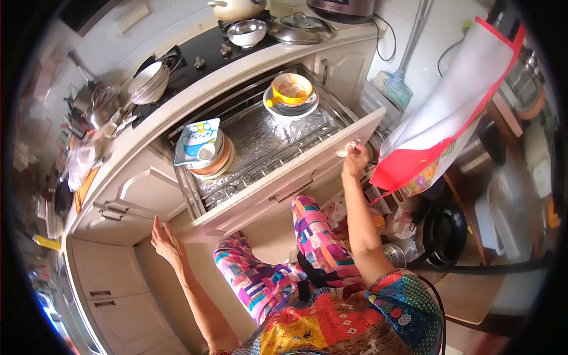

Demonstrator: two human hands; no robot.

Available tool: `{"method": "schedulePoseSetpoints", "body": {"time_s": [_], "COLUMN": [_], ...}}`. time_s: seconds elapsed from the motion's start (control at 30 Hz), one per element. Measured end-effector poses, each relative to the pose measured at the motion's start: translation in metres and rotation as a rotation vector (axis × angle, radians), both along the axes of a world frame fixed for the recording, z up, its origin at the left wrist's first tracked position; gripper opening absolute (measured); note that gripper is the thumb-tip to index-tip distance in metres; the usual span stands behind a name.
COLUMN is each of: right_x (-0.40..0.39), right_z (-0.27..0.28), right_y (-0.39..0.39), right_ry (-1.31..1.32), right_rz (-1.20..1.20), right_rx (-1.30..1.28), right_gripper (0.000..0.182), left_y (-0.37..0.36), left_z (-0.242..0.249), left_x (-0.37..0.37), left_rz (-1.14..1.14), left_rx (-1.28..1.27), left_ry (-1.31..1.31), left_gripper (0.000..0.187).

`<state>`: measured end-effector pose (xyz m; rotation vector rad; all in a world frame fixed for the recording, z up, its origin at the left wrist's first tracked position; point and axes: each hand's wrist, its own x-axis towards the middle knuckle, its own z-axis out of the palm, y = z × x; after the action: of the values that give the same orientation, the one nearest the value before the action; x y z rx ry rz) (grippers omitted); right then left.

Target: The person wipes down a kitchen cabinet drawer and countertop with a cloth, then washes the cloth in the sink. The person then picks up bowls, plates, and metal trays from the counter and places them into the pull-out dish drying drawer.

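Note:
My right hand (pixel 355 161) is closed on a crumpled whitish cloth (pixel 349 147), which touches the right part of the drawer front (pixel 284 170). Beyond the drawer's left end, my left hand (pixel 168 241) is held with its fingers stretched out and nothing in it. The drawer is pulled out and lined with shiny foil (pixel 255 139). A blue cartoon dish (pixel 199 137) and a small white cup (pixel 206 152) top the plate stack (pixel 216 165) on its left. Farther right, a yellow handled bowl (pixel 291 89) sits on stacked plates (pixel 294 112).
Above the drawer, the black stove (pixel 201 65) carries a metal bowl (pixel 247 33); a pot lid (pixel 300 28) lies beside it. White bowls (pixel 149 83) stand at the left. A red-edged white sheet (pixel 444 100) hangs close to my right arm, above black pans (pixel 445 234).

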<state>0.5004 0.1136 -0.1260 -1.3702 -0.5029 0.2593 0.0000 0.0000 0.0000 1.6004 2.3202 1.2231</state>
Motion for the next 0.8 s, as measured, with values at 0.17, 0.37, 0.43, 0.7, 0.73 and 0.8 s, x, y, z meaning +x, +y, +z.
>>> {"method": "schedulePoseSetpoints", "body": {"time_s": [0.17,0.37,0.43,0.7,0.73,0.8], "right_x": [-0.132,-0.158,-0.115,0.041,0.027,-0.008], "right_z": [0.047,0.041,0.042,0.005,0.0,0.015], "right_y": [-0.052,-0.06,-0.046,0.037,0.036,0.009], "right_ry": [-0.27,-0.444,-0.201,0.037,-0.094,-0.078], "right_rz": [-0.001,0.199,0.143,-0.288,-0.377,-0.228], "right_rx": [-0.124,0.189,0.111,-0.13,-0.145,-0.118], "right_gripper": [0.002,0.011,0.013,0.003,0.003,0.005], "left_y": [0.037,0.055,0.057,0.06,0.059,0.061], "left_z": [0.032,0.025,0.019,0.013,0.014,0.013], "left_x": [0.056,0.081,0.079,0.076,0.078,0.072], "left_rz": [0.118,0.005,0.033,-0.035,-0.034,-0.035], "left_rx": [-0.118,-0.163,-0.321,-0.338,-0.326,-0.337], "left_ry": [0.63,0.806,0.626,0.517,0.501,0.487], "left_gripper": [0.041,0.052,0.057,0.064,0.064,0.062]}}
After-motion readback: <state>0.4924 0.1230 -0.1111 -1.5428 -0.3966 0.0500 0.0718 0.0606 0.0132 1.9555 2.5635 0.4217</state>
